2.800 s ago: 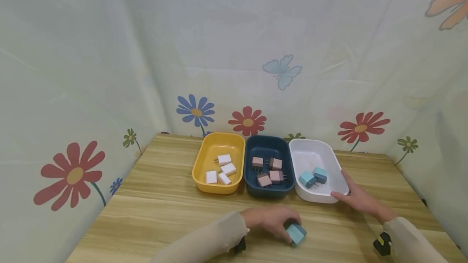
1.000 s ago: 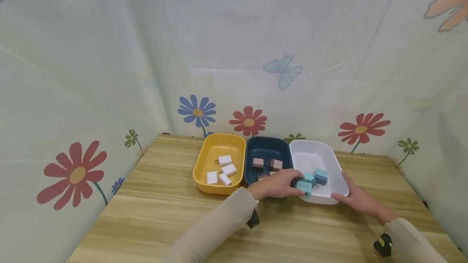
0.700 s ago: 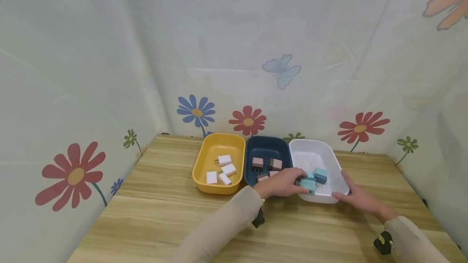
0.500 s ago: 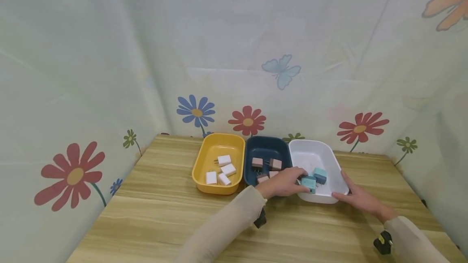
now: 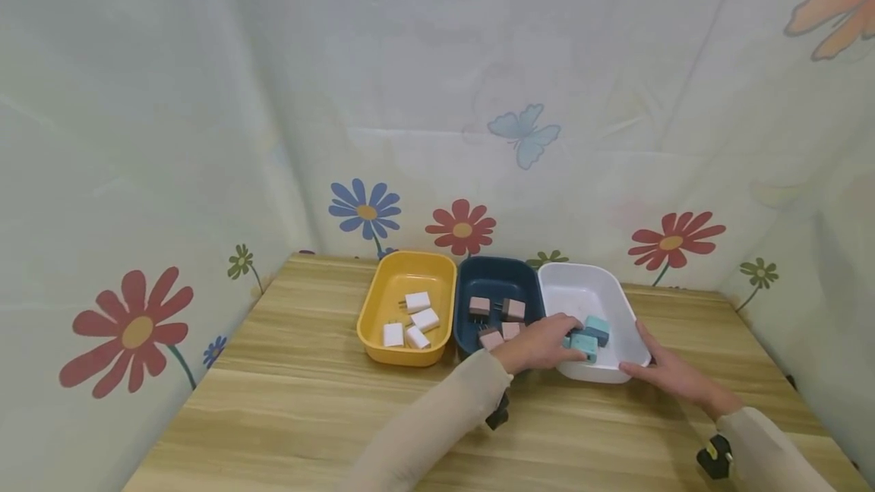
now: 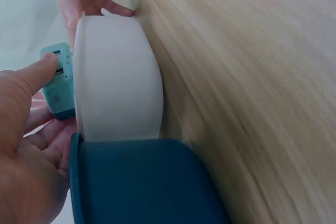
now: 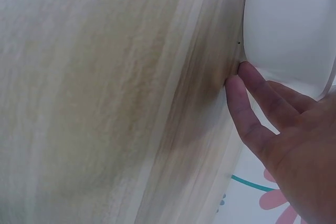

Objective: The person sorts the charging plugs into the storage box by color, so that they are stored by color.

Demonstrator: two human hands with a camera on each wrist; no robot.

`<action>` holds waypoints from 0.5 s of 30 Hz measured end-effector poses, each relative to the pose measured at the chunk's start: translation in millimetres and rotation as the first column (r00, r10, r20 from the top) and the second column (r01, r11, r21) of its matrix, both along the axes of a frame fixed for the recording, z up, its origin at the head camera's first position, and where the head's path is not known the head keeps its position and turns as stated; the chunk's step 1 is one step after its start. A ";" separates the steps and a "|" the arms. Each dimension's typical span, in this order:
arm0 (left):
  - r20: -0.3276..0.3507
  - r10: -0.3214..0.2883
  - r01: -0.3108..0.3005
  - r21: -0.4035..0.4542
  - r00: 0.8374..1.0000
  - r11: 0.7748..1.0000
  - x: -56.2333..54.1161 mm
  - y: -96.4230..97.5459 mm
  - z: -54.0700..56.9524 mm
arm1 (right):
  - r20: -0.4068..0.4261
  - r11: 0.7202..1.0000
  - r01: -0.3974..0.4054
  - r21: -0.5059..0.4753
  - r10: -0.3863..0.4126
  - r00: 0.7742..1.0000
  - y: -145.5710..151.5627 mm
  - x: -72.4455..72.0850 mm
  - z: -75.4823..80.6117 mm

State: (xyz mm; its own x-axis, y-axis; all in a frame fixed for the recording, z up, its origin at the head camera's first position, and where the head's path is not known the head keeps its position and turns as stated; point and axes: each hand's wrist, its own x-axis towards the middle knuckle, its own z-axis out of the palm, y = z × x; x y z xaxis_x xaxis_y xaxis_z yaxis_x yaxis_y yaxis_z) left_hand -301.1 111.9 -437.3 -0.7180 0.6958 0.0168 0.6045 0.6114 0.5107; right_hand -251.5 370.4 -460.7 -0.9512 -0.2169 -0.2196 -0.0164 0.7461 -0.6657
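Observation:
In the head view my left hand (image 5: 543,342) pinches a turquoise plug charger (image 5: 584,348) over the front-left part of the white tray (image 5: 604,374). In the left wrist view my left thumb lies on the face of the charger (image 6: 60,85), beside its two slots, just past the tray rim. Another turquoise charger (image 5: 597,327) lies just behind it in the tray; a further turquoise bit shows by my fingers. My right hand (image 5: 670,372) rests at the tray's front-right corner. In the right wrist view its extended fingers (image 7: 270,100) touch the white tray wall (image 7: 289,24) low down.
Left of the white tray stand a dark blue tray (image 5: 495,268) with several pink-brown chargers and a yellow tray (image 5: 403,355) with several white chargers. The trays stand side by side on a wooden table (image 5: 287,416). A flowered cloth (image 5: 547,196) hangs behind.
My left hand has carried the turquoise charger from the table in front up to the white tray, then shifted slightly right with it. My right hand has stayed at the tray corner.

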 end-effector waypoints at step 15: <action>-0.061 -0.006 0.003 -0.046 0.998 0.999 -1.9 10.3 -6.7 | -0.011 1.000 -0.002 -0.004 0.002 1.000 -1.8 1.2 3.1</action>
State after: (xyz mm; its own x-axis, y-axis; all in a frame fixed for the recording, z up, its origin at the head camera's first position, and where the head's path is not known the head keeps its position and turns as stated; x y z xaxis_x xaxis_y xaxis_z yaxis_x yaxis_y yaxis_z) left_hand -302.9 122.2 -444.0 -0.7134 0.7002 0.0287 0.6368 0.6306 0.4438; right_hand -250.3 368.6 -457.6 -0.9531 -0.2198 -0.2078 -0.0256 0.7432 -0.6686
